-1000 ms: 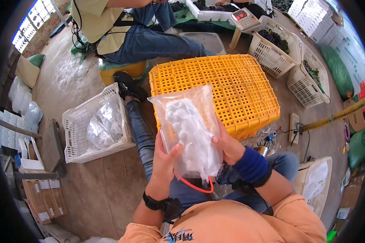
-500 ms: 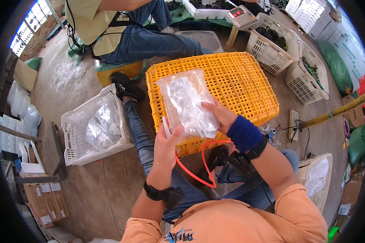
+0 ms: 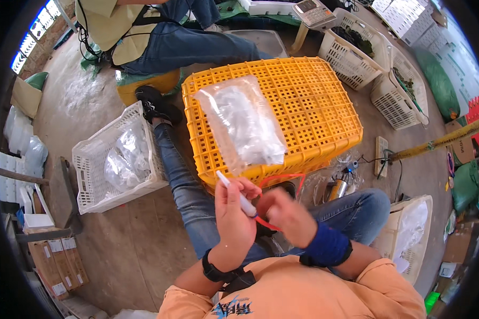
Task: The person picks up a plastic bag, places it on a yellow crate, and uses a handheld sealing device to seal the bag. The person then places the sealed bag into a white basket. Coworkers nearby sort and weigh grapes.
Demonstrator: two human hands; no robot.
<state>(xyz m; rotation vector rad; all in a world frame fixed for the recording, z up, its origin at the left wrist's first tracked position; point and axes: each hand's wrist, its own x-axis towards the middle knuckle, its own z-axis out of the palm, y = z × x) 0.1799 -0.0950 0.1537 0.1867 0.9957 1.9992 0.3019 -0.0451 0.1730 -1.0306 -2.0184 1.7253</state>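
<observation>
My left hand [image 3: 234, 220] is closed around a slim white pen-shaped tool [image 3: 242, 199], its narrow tip pointing up and away from me. A thin red hose or cord [image 3: 298, 183] runs from the tool's rear end and loops to the right. Close beside that end is my right hand [image 3: 290, 215], its fingers curled but smeared by motion, so its grip is unclear. In front of both hands, a clear plastic package [image 3: 245, 125] with crumpled film lies on an upturned yellow plastic crate [image 3: 319, 106], touched by neither hand.
To the left stands a white crate [image 3: 82, 183] holding clear plastic bags. White baskets [image 3: 351, 69] of dark fruit sit at the far right, near a scale [image 3: 314, 13]. Another person's leg [image 3: 197, 53] reaches toward the yellow crate. A yellow pole [image 3: 436, 141] juts in from the right.
My right hand has let go of the plastic package and moved down toward my left hand. My left hand has drawn closer to me with the white tool. The package stays on the crate.
</observation>
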